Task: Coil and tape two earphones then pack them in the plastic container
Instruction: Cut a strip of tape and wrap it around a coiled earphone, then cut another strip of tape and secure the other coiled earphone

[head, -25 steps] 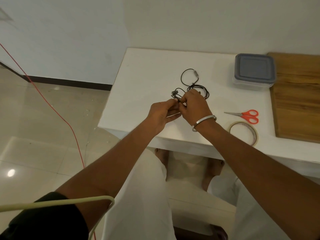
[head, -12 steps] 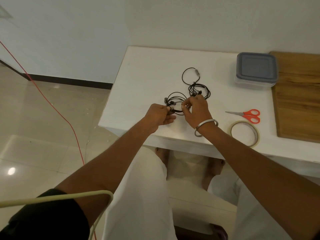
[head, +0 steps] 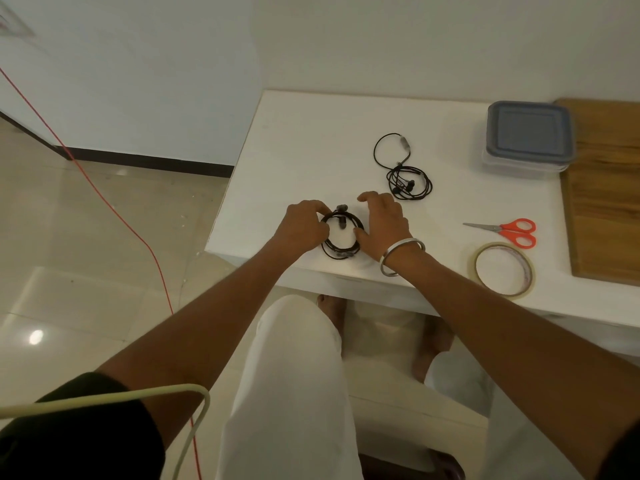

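A black earphone wound into a round coil [head: 341, 239] lies flat near the front edge of the white table [head: 311, 143]. My left hand [head: 304, 225] grips the coil's left rim with curled fingers. On the other side, my right hand [head: 381, 221] has its fingers spread and only the thumb touching the coil's right rim. The second earphone [head: 405, 176] lies loosely bunched farther back, with one loop trailing toward the wall. The plastic container [head: 528, 136], its grey lid on, stands at the back right.
Red-handled scissors [head: 512, 230] and a roll of clear tape [head: 502, 270] lie to the right of my right hand. A wooden board [head: 609, 195] covers the table's right end. A red cable [head: 104, 199] runs across the floor at left.
Both hands have come down from mid-air and laid the coiled earphone flat on the table. My right hand's fingers have spread off the cable.
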Available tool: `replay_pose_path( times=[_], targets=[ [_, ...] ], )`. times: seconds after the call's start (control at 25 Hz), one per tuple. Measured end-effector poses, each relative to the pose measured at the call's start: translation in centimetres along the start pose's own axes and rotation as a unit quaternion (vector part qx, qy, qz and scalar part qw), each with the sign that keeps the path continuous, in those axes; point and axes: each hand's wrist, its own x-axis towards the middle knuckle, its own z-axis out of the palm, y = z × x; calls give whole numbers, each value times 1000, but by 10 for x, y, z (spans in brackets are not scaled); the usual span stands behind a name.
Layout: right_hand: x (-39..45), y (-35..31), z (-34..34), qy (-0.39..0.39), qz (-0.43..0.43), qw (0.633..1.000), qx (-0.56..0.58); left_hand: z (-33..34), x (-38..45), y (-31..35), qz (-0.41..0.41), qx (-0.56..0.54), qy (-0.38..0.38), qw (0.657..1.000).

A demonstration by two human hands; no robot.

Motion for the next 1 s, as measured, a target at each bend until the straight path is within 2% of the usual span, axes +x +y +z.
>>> replay_pose_path(
  times=[0.16, 0.44, 0.56, 0.68, 0.8, 0.92, 1.0],
  targets=[
    [12, -7, 5, -21, -30, 999, 27, 4, 13, -5, 44, 27, 56, 997],
    [20, -9, 4, -26, -24, 998, 56, 2, 32, -14, 90, 107, 96, 985],
    [21, 7, -7, 8, -42, 998, 38, 0, 32, -12, 88, 114, 113, 983],
    [29, 30, -25, 89, -55, 995, -6, 6, 30, -2, 78, 144, 151, 975],
    [40, 49, -44, 161, -14, 986, -37, 13, 32, 16, 109, 134, 185, 967],
    [52, 66, -57, 144, 43, 988, -46, 24, 52, 44, 154, 112, 169, 967],
    [61, 74, -62, 119, 52, 991, -29, 33, 75, 63, 144, 78, 139, 977]
  ],
)
